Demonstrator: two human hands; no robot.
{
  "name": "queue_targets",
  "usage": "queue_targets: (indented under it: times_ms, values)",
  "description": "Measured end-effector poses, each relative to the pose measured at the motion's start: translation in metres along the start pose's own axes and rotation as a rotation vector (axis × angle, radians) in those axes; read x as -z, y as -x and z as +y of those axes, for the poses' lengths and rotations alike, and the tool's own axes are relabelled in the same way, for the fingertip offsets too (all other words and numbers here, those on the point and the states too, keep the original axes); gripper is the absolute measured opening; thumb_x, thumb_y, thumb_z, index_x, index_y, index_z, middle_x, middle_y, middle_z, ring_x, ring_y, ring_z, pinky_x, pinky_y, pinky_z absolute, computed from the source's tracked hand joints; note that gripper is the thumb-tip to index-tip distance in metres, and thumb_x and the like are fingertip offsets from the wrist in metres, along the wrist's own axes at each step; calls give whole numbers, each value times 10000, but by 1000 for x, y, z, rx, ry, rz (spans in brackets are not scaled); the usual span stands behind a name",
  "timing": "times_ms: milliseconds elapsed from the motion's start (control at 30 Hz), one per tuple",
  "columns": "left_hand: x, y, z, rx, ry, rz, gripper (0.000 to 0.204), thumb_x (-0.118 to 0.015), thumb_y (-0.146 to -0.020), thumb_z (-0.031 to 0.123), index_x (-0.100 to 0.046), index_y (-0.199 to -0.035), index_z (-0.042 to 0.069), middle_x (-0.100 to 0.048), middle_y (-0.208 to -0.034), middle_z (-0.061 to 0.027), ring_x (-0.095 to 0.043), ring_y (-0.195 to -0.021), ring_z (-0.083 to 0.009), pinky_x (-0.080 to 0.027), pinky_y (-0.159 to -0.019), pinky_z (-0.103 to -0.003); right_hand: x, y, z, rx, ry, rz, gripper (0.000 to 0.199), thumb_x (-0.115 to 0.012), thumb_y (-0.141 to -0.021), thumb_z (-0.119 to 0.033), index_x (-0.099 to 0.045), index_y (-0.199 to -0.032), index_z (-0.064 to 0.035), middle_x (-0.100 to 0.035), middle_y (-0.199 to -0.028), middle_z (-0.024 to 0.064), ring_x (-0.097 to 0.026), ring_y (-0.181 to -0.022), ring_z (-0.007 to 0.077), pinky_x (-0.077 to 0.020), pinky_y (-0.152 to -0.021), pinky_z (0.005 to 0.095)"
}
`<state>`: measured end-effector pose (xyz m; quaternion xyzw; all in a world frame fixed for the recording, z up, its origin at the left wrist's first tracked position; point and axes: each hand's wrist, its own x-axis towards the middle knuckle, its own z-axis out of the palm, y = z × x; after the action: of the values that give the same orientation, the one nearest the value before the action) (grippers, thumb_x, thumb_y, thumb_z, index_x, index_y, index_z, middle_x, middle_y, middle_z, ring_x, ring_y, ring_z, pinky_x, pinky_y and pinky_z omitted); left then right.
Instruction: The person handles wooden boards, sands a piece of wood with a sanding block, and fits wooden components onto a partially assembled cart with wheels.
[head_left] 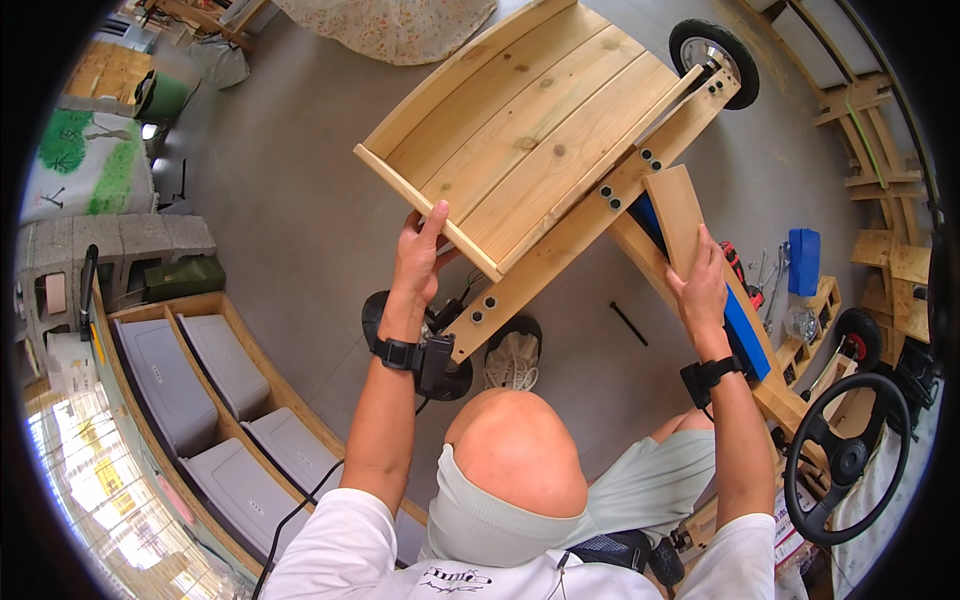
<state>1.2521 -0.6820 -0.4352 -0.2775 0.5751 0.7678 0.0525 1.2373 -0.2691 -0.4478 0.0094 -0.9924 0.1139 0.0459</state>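
Note:
A wooden seat of pine planks (530, 150), with a raised side and an end rail, rests tilted over a bolted wooden crossbeam (530, 275). My left hand (418, 262) is closed on the seat's near left rail, its thumb on top and the other fingers mostly hidden beneath. My right hand (700, 285) is wrapped round a short wooden board (677, 210), which lies slantwise along the long centre beam (640, 250). Beneath that board and beyond my right wrist runs a blue strip (745, 330) on the beam.
A spoked wheel (712, 55) sits at the crossbeam's far end. A black steering wheel (847, 458) stands at lower right. Right of the beam lie a red power tool (735, 262) and a blue case (803, 262). Grey bins (165, 380) fill a wooden rack at left. A black rod (628, 324) lies on the floor.

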Motion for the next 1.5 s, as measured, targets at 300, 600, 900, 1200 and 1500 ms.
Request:
queue_targets:
  times_ms: [300, 600, 900, 1200, 1500]
  values:
    - [-3, 1, -2, -23, 14, 27, 778, -703, -916, 518, -428, -1415, -12, -589, -1238, -143, -644, -1091, -253, -569, -920, -435, 0, -1, -1, -15, 12, -11, 943, -854, -750, -250, -332, -1527, -137, -522, -1301, 157, -597, -1125, 387, -527, -923, 445]
    - [0, -2, -7, -28, 29, 44, 768, -706, -912, 528, -445, -1391, -13, -598, -1212, -136, -654, -1058, -235, -581, -891, -418, 1, -1, -2, -22, -9, -27, 926, -844, -762, -207, -328, -1528, -137, -518, -1329, 161, -590, -1151, 388, -523, -931, 448]
    - [-2, -1, -8, -41, -9, 61, 742, -693, -920, 530, -452, -1389, 8, -605, -1207, -121, -652, -1065, -225, -581, -887, -412, 1, -1, 0, -4, -23, -15, 926, -841, -763, -194, -324, -1529, -135, -515, -1343, 170, -570, -1190, 389, -509, -962, 446]
    - [0, -1, -8, -26, -4, 49, 804, -700, -907, 547, -414, -1425, 3, -574, -1267, -150, -622, -1135, -260, -555, -931, -463, 2, -1, -1, -8, -28, -19, 932, -845, -754, -196, -328, -1527, -131, -514, -1343, 180, -559, -1201, 397, -502, -975, 449]
    - [1, -1, -7, -27, -1, 51, 807, -701, -904, 555, -420, -1432, 14, -579, -1278, -148, -629, -1130, -257, -548, -938, -459, 2, 0, -3, 4, -41, -8, 943, -852, -742, -171, -328, -1525, -126, -513, -1341, 184, -558, -1194, 408, -498, -974, 451]
